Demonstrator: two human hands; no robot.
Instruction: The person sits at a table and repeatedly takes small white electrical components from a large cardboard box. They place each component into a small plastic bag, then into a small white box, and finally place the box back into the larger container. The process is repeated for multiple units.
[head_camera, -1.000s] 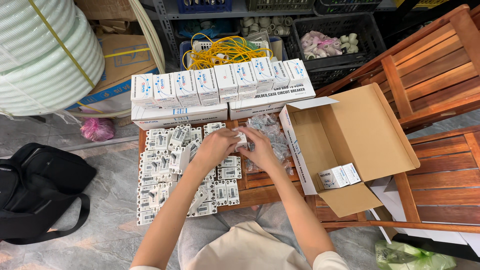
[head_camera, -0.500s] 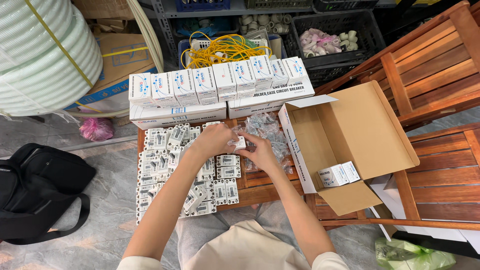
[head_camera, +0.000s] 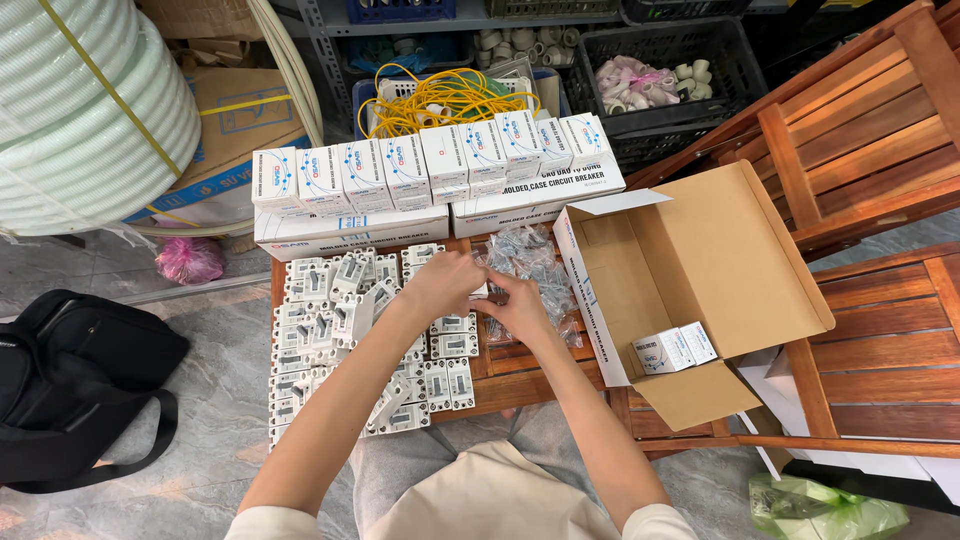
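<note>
My left hand (head_camera: 443, 283) and my right hand (head_camera: 516, 303) meet over a low wooden table (head_camera: 520, 382), fingers closed together on a small white item, a circuit breaker or its box, mostly hidden between them. Left of the hands lie several white circuit breakers (head_camera: 330, 320) spread over the table. Behind the hands sits a heap of small clear plastic bags (head_camera: 527, 255). A row of small white boxes (head_camera: 420, 165) stands on two long white cartons (head_camera: 350, 228) at the table's far edge.
An open cardboard carton (head_camera: 690, 285) at the right holds two small white boxes (head_camera: 676, 348). Wooden chairs (head_camera: 860, 160) stand at the right, a black bag (head_camera: 70, 385) on the floor at the left, a white hose coil (head_camera: 80, 110) and crates behind.
Both hands stay together over the table middle, shifting only slightly as the fingers work on the small item. Nothing else has moved.
</note>
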